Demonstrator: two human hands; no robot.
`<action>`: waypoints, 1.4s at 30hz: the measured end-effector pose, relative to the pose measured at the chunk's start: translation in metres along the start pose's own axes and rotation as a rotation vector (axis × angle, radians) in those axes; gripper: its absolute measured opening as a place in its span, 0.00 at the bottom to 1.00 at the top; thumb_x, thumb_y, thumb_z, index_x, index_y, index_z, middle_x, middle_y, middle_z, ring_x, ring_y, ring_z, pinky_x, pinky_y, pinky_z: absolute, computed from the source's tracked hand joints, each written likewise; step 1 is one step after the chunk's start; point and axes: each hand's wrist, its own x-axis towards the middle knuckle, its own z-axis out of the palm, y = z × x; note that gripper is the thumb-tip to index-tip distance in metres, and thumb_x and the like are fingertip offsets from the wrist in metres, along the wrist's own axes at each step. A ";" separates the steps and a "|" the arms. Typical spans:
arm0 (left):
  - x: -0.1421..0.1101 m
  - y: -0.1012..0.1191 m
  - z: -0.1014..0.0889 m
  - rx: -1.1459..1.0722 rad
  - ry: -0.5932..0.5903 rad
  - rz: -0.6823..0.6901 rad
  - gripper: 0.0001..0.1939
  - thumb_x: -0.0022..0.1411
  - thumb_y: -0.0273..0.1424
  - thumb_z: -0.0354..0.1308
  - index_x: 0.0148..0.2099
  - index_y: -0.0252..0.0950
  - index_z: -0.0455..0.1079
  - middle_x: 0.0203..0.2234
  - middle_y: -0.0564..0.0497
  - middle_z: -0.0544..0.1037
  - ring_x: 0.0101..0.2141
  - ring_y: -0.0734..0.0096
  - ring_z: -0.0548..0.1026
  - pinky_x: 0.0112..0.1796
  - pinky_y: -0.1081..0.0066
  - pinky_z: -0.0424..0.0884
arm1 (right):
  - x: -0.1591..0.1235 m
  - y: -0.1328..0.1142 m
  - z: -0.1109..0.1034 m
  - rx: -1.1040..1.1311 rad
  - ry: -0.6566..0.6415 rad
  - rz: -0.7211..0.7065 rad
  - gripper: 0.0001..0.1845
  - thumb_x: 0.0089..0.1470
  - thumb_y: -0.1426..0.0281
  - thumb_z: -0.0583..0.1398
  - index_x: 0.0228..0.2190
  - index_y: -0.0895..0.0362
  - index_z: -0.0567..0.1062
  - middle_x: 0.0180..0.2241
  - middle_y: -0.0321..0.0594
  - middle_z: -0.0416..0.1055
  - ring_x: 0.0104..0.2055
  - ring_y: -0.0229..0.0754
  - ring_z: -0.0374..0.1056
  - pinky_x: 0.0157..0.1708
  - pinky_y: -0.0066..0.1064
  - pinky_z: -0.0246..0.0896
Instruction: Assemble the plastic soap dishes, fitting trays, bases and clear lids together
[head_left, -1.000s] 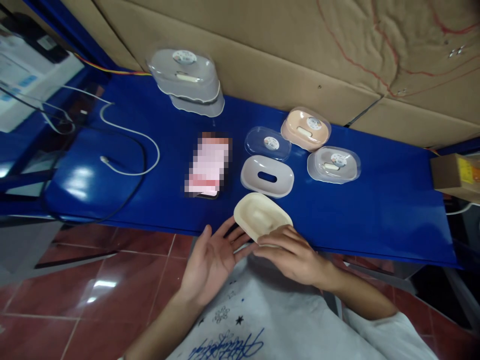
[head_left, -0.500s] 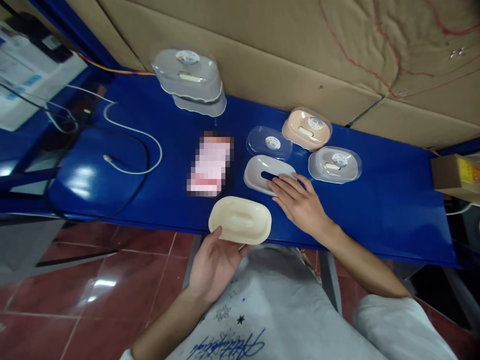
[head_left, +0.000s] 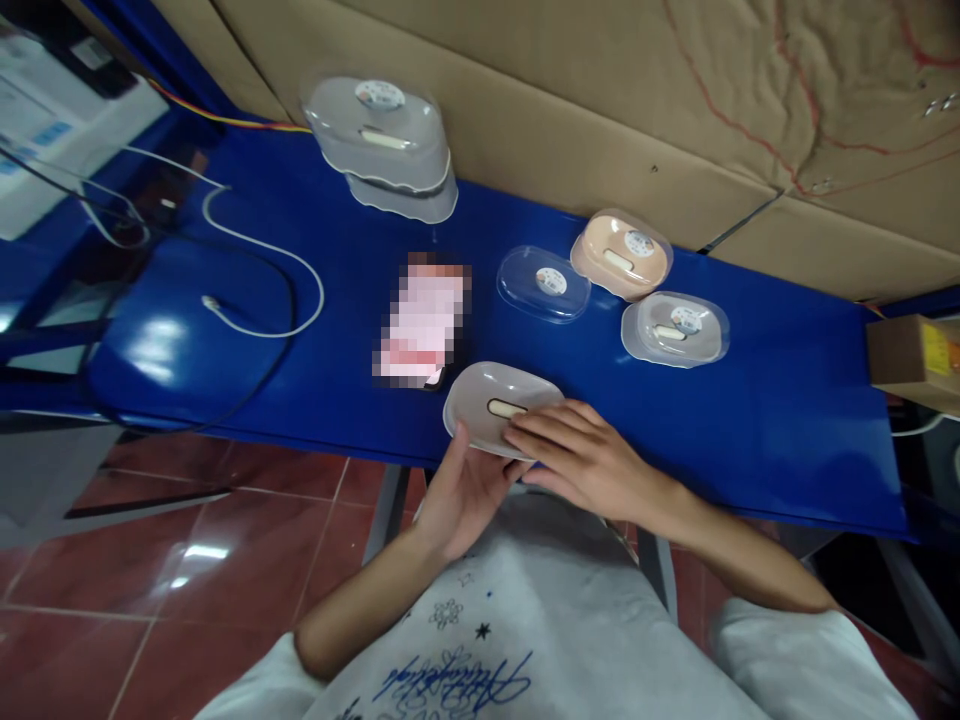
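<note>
A grey oval plastic dish (head_left: 472,402) with a long slot lies over the cream oval tray, just past the table's front edge. Cream colour shows through the slot; the rest of the tray is hidden. My left hand (head_left: 466,492) holds the pair from below and the left, thumb up at the near rim. My right hand (head_left: 581,455) grips the grey dish at its right side, fingers laid over the rim near the slot. Behind it, a clear oval lid (head_left: 529,285) with a round sticker rests on the blue table (head_left: 787,400).
A peach lidded dish (head_left: 619,255) and a grey lidded dish (head_left: 675,330) stand at the right back. Stacked grey lidded dishes (head_left: 382,140) stand against the cardboard wall (head_left: 525,110). A phone with a blurred screen (head_left: 424,320) and a white cable (head_left: 319,275) lie leftward.
My right hand has brought the grey dish off the table, toward me and leftward, onto the cream tray in my left hand. My left hand has shifted slightly right.
</note>
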 end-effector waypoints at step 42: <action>0.004 -0.003 0.002 0.120 -0.040 -0.023 0.39 0.70 0.61 0.58 0.71 0.41 0.71 0.68 0.42 0.74 0.73 0.44 0.62 0.68 0.53 0.66 | 0.019 0.011 -0.003 -0.010 -0.028 0.050 0.37 0.70 0.56 0.62 0.73 0.50 0.61 0.72 0.48 0.65 0.77 0.59 0.57 0.72 0.59 0.62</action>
